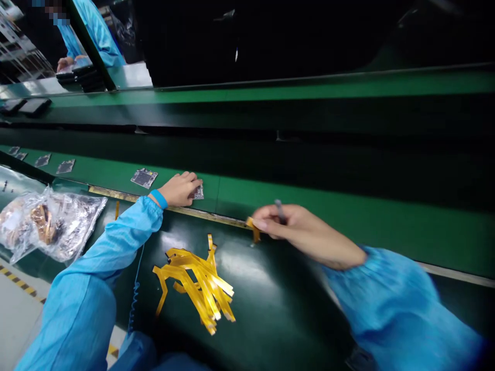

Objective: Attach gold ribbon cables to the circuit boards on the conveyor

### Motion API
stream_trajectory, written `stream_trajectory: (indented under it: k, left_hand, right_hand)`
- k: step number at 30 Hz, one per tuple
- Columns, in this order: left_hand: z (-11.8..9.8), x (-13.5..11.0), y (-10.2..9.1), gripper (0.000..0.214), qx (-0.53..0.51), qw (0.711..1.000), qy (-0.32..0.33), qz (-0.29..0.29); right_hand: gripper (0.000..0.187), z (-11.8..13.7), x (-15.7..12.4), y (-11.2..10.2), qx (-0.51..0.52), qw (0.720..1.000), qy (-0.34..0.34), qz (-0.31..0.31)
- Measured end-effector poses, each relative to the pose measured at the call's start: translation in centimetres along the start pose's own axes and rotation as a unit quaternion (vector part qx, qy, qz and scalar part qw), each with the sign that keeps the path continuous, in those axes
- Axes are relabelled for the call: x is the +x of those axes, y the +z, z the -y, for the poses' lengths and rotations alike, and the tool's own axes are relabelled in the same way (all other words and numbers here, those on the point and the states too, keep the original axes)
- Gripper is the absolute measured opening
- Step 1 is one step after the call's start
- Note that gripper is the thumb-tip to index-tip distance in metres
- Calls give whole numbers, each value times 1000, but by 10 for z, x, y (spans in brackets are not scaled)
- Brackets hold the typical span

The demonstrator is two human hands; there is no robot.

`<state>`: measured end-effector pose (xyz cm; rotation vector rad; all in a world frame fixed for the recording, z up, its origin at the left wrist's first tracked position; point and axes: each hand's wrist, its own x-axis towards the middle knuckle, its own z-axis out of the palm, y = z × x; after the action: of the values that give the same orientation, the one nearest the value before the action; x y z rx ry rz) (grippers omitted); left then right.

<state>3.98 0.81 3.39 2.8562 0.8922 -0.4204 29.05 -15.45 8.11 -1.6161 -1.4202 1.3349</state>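
My left hand [180,188] reaches onto the green conveyor belt [348,216] and its closed fingers grip a small grey circuit board [198,192]. My right hand [288,224] is closed in a pinch around a thin grey tool [279,211], and a short yellow flex strip [254,229] hangs at its fingertips over the belt's near edge. A loose pile of several yellow flex strips [199,281] lies on the dark green bench between my arms. Another circuit board [144,178] lies on the belt just left of my left hand.
Several more boards [65,166] lie farther left on the belt. A crinkled clear plastic bag [48,224] with parts sits on the bench at left. A co-worker in a blue coat [95,31] works at the far left, near black trays [34,106].
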Motion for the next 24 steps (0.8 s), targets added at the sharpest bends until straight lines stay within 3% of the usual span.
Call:
stream_trajectory:
  k: [2, 6, 11, 17, 24]
  left_hand:
    - [4, 1, 6, 62, -8, 999, 30, -20]
    - [3, -2, 13, 51, -13, 998, 44, -50]
    - [2, -2, 16, 37, 9, 996, 65, -60]
    - [-3, 2, 15, 41, 41, 992, 91, -78]
    - [-8, 29, 1, 44, 42, 984, 157, -71]
  right_hand:
    - [65, -12, 29, 12, 14, 1000, 10, 12]
    - [60, -36, 80, 32, 38, 998, -6, -47]
    - [34, -55, 116, 42, -25, 997, -14, -72]
    - [11, -60, 128, 38, -101, 990, 1, -96]
    - [5, -65, 111, 20, -54, 994, 18, -95]
